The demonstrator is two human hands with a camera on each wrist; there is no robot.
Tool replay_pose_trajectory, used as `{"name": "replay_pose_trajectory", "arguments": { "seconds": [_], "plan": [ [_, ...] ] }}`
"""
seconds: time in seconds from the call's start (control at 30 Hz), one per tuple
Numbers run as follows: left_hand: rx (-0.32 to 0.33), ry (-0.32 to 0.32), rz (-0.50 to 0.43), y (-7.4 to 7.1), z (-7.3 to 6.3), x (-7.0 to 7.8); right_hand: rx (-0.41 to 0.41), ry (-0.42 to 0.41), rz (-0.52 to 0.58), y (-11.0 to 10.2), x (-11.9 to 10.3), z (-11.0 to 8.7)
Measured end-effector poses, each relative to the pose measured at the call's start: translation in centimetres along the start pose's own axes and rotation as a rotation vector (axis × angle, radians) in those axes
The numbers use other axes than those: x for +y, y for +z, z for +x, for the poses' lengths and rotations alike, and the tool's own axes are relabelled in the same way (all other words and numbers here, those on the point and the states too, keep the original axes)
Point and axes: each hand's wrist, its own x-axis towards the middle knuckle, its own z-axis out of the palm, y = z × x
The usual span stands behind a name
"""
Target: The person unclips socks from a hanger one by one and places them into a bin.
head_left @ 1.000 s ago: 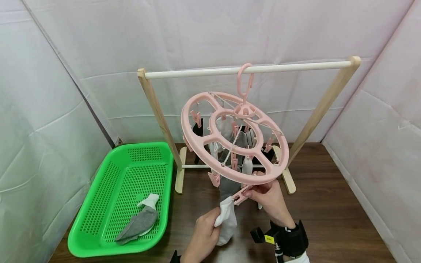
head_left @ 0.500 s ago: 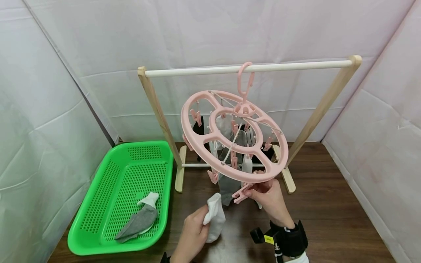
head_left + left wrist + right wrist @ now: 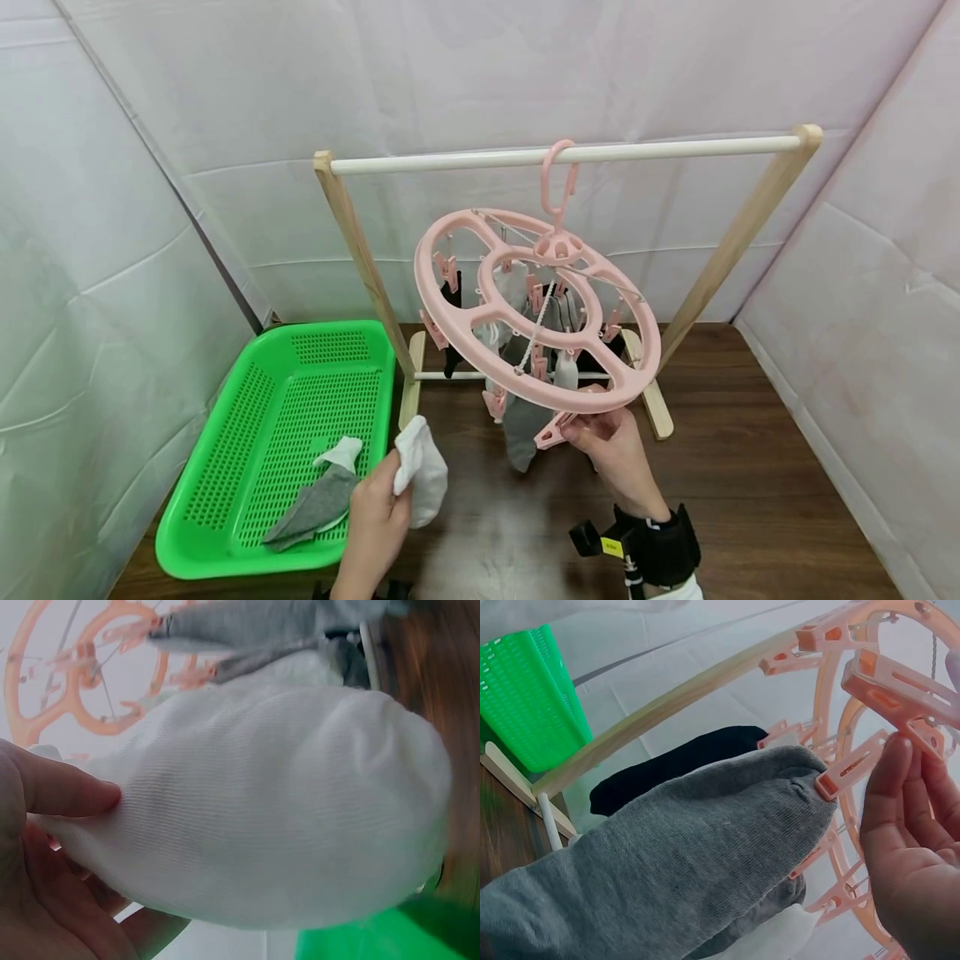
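A white sock (image 3: 424,477) is pinched between the thumb and fingers of my left hand (image 3: 377,508), beside the green basket. In the left wrist view the same sock (image 3: 277,802) fills the middle, with the thumb pressed on its near end. My right hand (image 3: 615,446) pinches a pink clothespin (image 3: 553,431) under the front rim of the round pink drying hanger (image 3: 540,392). Nothing hangs from that clothespin (image 3: 900,694) in the right wrist view. A grey sock (image 3: 682,840) and a black sock (image 3: 675,769) hang from other clips close by.
The hanger hooks over the white rod (image 3: 450,162) of a wooden stand (image 3: 731,250). At left stands the green basket (image 3: 180,517), with a grey sock (image 3: 315,508) that has a white part inside it. White fabric walls (image 3: 225,83) surround the brown table (image 3: 750,500).
My left hand has drawn the white sock away from the clothespin, leftward toward the basket. The right hand stays at the clothespin, and the hanger has swung slightly.
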Motion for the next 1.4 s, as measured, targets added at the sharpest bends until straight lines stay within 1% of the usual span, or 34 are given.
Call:
{"name": "replay_pose_trajectory", "arguments": {
  "seconds": [0.07, 0.2, 0.47, 0.57, 0.7, 0.73, 0.8, 1.0, 1.13, 1.27, 1.4],
  "plan": [
    [0.018, -0.006, 0.014, -0.5, 0.0, -0.2, -0.008, 0.029, 0.001, 0.0, 0.1, -0.1],
    [0.049, -0.04, 0.025, -1.5, 0.0, -0.6, -0.01, 0.091, -0.014, 0.0, 0.1, -0.3],
    [0.172, -0.141, 0.056, -3.9, 0.4, -1.1, -0.042, 0.116, -0.02, -0.2, 0.4, -0.9],
    [0.201, -0.177, 0.085, -4.6, 0.5, -1.4, -0.064, 0.101, -0.027, -0.3, 0.7, -1.0],
    [0.214, -0.215, 0.114, -5.3, 0.4, -1.7, -0.114, 0.08, -0.04, -0.4, 1.1, -1.2],
    [0.219, -0.22, 0.121, -5.4, 0.4, -1.8, -0.117, 0.085, -0.042, -0.4, 1.2, -1.2],
    [0.229, -0.218, 0.13, -5.6, 0.4, -1.9, -0.129, 0.082, -0.05, -0.5, 1.4, -1.3],
    [0.278, -0.183, 0.141, -6.4, 0.5, -2.6, -0.128, 0.097, -0.03, -0.6, 1.9, -1.6],
    [0.301, -0.188, 0.151, -6.7, 0.7, -3.0, -0.114, 0.11, -0.058, -0.9, 2.4, -2.1],
    [0.306, -0.221, 0.16, -6.9, 0.7, -3.1, -0.1, 0.12, -0.096, -1.1, 2.8, -2.8],
    [0.292, -0.273, 0.182, -7.1, 0.7, -3.3, -0.078, 0.181, -0.114, -1.1, 3.3, -3.6]
  ]
}}
